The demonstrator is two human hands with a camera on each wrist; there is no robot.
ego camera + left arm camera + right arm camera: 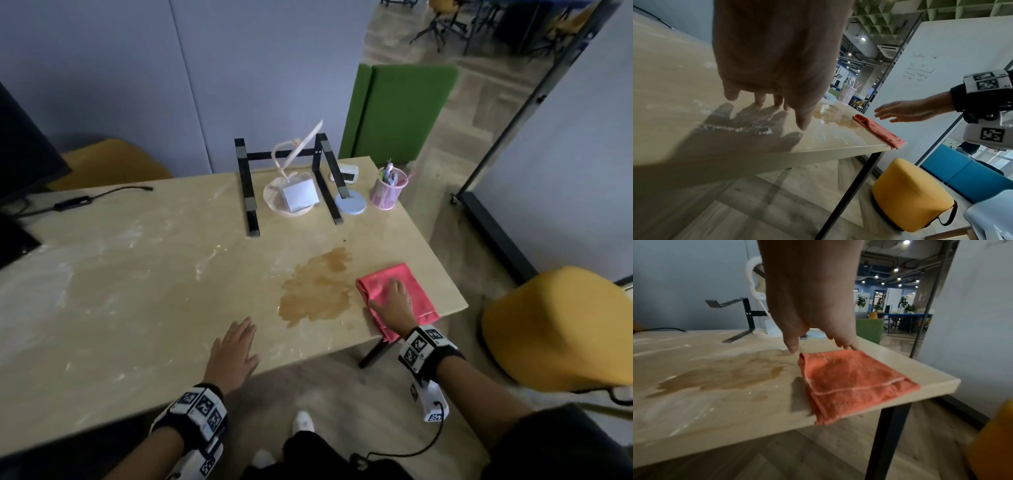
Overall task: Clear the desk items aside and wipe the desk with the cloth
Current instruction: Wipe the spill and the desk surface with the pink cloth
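Observation:
A folded red cloth (416,291) lies on the near right corner of the beige desk (137,291), its end hanging over the front edge. My right hand (394,301) hovers just above the cloth with fingers straight, holding nothing; the left wrist view shows a gap between that right hand (900,112) and the cloth (877,129). A brown spill (318,291) spreads left of the cloth. Near the front edge my left hand (236,346) is flat and open, fingers spread just over the desk. In the right wrist view my fingertips (792,348) reach the far edge of the cloth (849,382).
At the back right stand a black laptop stand (250,202), a beige lamp (291,154) with a white note block (301,195) on its base, a blue disc (351,204), a pink pen cup (387,195) and a small white clock (346,173). Monitor (20,147) and cable (75,202) at left; yellow stool (555,329) at right.

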